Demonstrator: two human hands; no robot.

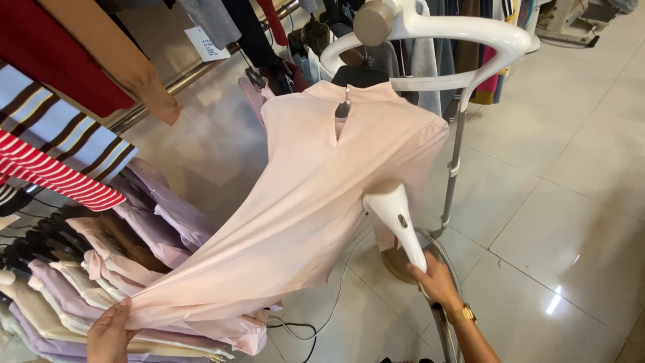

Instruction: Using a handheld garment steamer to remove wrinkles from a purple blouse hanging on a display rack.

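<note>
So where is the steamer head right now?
The white steamer head is in the right hand, right of centre in the head view, pressed against the pale pink dress on the white hanger stand.

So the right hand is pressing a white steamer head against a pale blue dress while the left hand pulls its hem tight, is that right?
Not quite: the dress is pale pink, not blue, as the head view shows. The rest holds: the right hand presses the white steamer head against it, and the left hand pulls its hem tight.

Glossy pale floor tiles reflect the light; a metal clothes rail crowded with hanging garments runs along the left.
</note>
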